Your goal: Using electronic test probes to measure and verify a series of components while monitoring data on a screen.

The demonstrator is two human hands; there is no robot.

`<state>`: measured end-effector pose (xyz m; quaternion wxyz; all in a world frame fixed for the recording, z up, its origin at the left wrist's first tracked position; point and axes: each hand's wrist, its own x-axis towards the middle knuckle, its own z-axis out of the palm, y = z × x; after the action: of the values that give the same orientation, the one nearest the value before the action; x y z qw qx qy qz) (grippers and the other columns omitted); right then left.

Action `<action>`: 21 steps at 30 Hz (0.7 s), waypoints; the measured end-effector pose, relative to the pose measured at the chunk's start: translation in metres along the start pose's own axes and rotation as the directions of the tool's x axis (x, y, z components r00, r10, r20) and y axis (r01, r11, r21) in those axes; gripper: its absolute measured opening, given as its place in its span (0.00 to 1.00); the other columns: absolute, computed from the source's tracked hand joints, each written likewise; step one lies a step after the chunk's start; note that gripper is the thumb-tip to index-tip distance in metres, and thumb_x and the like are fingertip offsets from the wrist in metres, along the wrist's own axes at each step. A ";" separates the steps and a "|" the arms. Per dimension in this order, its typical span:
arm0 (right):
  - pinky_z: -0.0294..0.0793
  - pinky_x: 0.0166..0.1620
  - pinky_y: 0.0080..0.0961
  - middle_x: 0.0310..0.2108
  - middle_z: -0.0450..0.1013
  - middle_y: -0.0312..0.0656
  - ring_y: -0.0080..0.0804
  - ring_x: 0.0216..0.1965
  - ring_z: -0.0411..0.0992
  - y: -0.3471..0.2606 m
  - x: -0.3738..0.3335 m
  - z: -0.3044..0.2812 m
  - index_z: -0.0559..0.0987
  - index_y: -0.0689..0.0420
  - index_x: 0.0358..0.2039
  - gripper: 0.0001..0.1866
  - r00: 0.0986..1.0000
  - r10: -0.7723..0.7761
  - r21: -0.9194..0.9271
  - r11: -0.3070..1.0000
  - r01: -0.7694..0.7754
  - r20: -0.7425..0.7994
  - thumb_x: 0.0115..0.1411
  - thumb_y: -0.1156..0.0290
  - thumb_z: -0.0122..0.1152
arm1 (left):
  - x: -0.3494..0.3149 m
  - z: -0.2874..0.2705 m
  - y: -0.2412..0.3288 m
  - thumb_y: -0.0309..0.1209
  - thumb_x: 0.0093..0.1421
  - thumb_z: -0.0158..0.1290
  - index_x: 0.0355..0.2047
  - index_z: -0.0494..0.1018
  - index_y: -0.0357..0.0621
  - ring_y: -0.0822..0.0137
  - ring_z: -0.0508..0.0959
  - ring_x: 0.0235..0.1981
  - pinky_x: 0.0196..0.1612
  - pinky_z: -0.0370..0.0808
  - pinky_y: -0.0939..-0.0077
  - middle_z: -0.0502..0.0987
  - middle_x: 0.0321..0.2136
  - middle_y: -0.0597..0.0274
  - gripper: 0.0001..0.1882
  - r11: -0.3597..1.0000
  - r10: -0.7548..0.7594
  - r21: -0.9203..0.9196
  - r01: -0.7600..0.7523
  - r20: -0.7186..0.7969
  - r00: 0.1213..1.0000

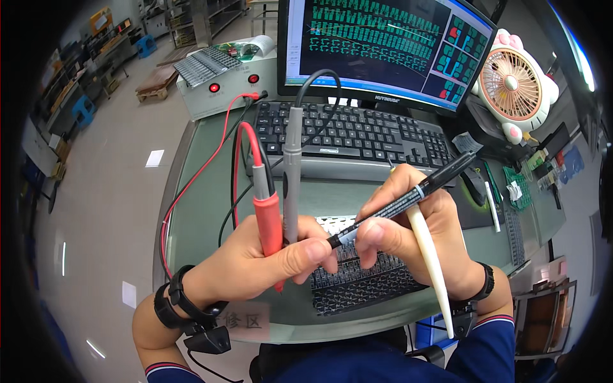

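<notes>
My left hand [246, 265] is closed around a red test probe [268, 220] and a grey test probe [292, 175], both with leads looping from their upper ends. Its thumb and fingertips also meet the lower end of a black marker pen [401, 204]. Gripping that marker between thumb and fingers is my right hand [447, 239]; the pen slants up to the right. A curved cream-coloured stick [429, 262] is also in the right hand, its tapered end pointing down. Below both hands, a dark panel of small circuit boards [361, 284] lies on the green mat, partly covered by my fingers.
Behind the hands stand a black keyboard [345, 131] and a lit monitor [370, 48]. At the back left is a grey box [233, 92] with red buttons and boards on top. A fan [511, 83], a mouse [472, 186] and a green board [516, 188] are at right.
</notes>
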<state>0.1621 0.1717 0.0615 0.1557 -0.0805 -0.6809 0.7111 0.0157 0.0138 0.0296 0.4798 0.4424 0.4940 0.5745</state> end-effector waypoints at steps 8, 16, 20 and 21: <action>0.75 0.26 0.16 0.24 0.75 0.43 0.21 0.22 0.74 0.000 -0.009 -0.004 0.70 0.62 0.31 0.11 0.999 -0.023 0.037 0.999 0.024 -0.033 0.55 0.74 0.66 | 0.000 -0.004 0.007 0.37 0.63 0.50 0.29 0.73 0.38 0.78 0.68 0.19 0.21 0.63 0.83 0.71 0.19 0.66 0.14 1.000 -0.016 -0.009 0.017 0.068 0.998; 0.78 0.24 0.20 0.26 0.74 0.50 0.28 0.25 0.76 0.006 -0.028 -0.019 0.66 0.64 0.35 0.12 0.969 -0.211 0.056 0.974 0.219 -0.130 0.58 0.74 0.61 | 0.009 -0.021 -0.005 0.41 0.65 0.42 0.19 0.63 0.44 0.74 0.61 0.15 0.28 0.66 0.75 0.62 0.10 0.69 0.19 0.977 0.059 -0.196 -0.085 -0.131 0.990; 0.78 0.31 0.20 0.30 0.76 0.48 0.26 0.29 0.77 0.019 -0.040 0.000 0.66 0.64 0.35 0.12 0.997 -0.069 -0.027 0.997 0.070 0.047 0.57 0.78 0.62 | 0.020 -0.018 -0.014 0.41 0.65 0.42 0.20 0.65 0.44 0.75 0.63 0.15 0.33 0.74 0.71 0.62 0.11 0.69 0.19 0.954 0.034 -0.290 -0.080 -0.161 0.986; 0.78 0.31 0.20 0.30 0.76 0.48 0.25 0.30 0.77 0.023 -0.040 0.002 0.66 0.64 0.35 0.12 0.997 -0.052 -0.021 0.998 0.054 0.054 0.57 0.77 0.62 | 0.021 -0.018 -0.017 0.41 0.65 0.42 0.20 0.65 0.44 0.75 0.63 0.15 0.33 0.74 0.71 0.62 0.11 0.69 0.19 0.955 0.036 -0.286 -0.082 -0.164 0.986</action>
<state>0.1967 0.1562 0.0348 0.1553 -0.0450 -0.6945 0.7011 -0.0030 0.0324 0.0118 0.4821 0.3346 0.4265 0.6883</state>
